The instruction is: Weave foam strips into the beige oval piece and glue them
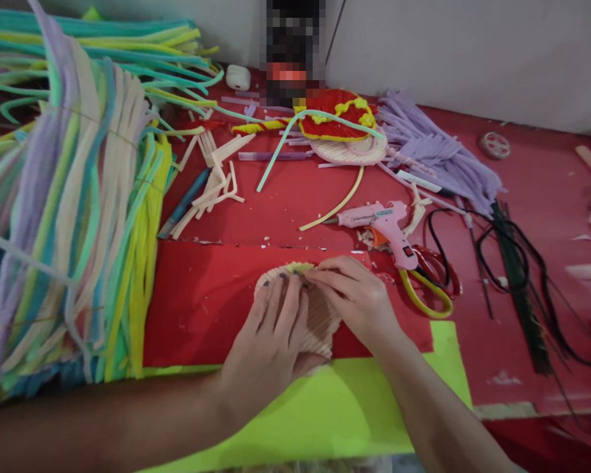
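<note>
A flat cream piece made of pipe cleaners laid side by side (320, 328) rests on a red sheet (197, 309). My left hand (273, 328) lies over its left part, fingers stretched out and pressing it down. At its top edge runs a short pale-yellow pipe cleaner (301, 267). The fingers of my right hand (352, 292) are pinched together at the right end of that yellow strip, close to my left fingertips. What sits exactly between the right fingertips is partly hidden.
Bundled coloured pipe cleaners (79, 197) fill the left side. Beyond my right hand lie a pink glue gun (381, 220) and yellow-handled scissors (426, 299). A red-and-yellow decorated piece (335, 115) and lilac pipe cleaners (433, 144) lie at the back. A black cable (536, 263) curls at right.
</note>
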A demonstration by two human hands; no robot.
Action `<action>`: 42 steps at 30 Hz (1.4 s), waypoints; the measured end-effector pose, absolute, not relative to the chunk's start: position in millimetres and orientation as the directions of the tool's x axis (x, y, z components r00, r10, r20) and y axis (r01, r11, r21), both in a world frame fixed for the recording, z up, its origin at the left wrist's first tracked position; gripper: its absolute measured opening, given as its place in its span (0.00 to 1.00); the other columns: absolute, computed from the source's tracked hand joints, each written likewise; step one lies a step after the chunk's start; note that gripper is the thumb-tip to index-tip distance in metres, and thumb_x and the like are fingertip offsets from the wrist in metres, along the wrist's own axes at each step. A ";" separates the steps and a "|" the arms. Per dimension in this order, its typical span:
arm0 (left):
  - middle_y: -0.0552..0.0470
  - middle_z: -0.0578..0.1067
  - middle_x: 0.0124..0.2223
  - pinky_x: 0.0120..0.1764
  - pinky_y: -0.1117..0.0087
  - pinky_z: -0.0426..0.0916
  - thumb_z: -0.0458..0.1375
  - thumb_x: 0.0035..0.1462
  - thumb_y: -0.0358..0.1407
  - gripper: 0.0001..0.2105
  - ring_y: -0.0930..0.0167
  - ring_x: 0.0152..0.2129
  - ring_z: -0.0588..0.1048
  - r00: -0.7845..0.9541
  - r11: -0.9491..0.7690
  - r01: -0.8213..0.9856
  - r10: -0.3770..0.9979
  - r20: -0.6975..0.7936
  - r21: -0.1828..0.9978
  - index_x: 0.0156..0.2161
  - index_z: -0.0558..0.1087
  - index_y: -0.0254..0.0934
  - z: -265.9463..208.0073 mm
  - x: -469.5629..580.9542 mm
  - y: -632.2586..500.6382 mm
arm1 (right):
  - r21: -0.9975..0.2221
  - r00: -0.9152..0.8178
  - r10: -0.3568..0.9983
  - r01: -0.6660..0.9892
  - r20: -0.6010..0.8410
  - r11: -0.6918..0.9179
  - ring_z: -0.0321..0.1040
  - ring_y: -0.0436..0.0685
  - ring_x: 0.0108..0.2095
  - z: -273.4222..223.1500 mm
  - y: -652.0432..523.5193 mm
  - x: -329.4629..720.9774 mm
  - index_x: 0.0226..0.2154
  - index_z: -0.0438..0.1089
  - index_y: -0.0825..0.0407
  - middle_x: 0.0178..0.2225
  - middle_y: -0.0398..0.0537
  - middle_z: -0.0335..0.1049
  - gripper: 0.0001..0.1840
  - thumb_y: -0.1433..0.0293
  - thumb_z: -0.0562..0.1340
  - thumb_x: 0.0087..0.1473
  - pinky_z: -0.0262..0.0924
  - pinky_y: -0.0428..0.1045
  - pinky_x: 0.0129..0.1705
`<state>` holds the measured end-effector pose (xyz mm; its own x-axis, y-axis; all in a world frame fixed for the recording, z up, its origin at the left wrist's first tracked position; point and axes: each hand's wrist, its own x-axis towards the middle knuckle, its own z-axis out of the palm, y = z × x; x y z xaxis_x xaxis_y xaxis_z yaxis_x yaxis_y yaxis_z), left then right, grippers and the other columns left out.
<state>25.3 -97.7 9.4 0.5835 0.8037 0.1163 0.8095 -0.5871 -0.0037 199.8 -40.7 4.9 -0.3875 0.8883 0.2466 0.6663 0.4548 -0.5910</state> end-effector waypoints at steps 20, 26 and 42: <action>0.25 0.65 0.57 0.57 0.54 0.57 0.48 0.58 0.53 0.37 0.50 0.55 0.65 0.616 -0.618 0.785 0.771 0.162 -0.046 0.56 0.61 0.14 9.3 24.7 -98.6 | -0.607 -0.388 0.895 0.663 0.221 0.438 0.68 0.53 0.40 3.7 -42.1 200.7 0.39 0.74 0.51 0.38 0.49 0.71 0.11 0.72 0.56 0.60 0.67 0.50 0.42; 0.25 0.65 0.57 0.57 0.55 0.57 0.48 0.59 0.53 0.37 0.51 0.55 0.65 0.608 -0.610 0.791 0.779 0.153 -0.043 0.56 0.60 0.13 8.3 24.5 -99.2 | -0.611 -0.387 0.896 0.662 0.218 0.434 0.67 0.53 0.40 4.1 -42.0 200.9 0.39 0.74 0.51 0.37 0.49 0.71 0.11 0.72 0.56 0.59 0.66 0.49 0.42; 0.35 0.70 0.54 0.48 0.59 0.63 0.48 0.62 0.43 0.26 0.58 0.48 0.68 0.608 -0.593 0.794 0.781 0.145 -0.134 0.56 0.65 0.21 21.5 20.1 -98.1 | -0.605 -0.387 0.902 0.677 0.191 0.419 0.67 0.52 0.39 6.9 -41.5 200.2 0.38 0.75 0.50 0.37 0.48 0.71 0.11 0.72 0.56 0.59 0.65 0.48 0.41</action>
<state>20.1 -98.1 21.5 0.6075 0.7809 0.1452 0.7941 -0.5929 -0.1338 200.2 -41.5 6.9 -0.3873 0.9018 0.1915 0.6773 0.4192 -0.6046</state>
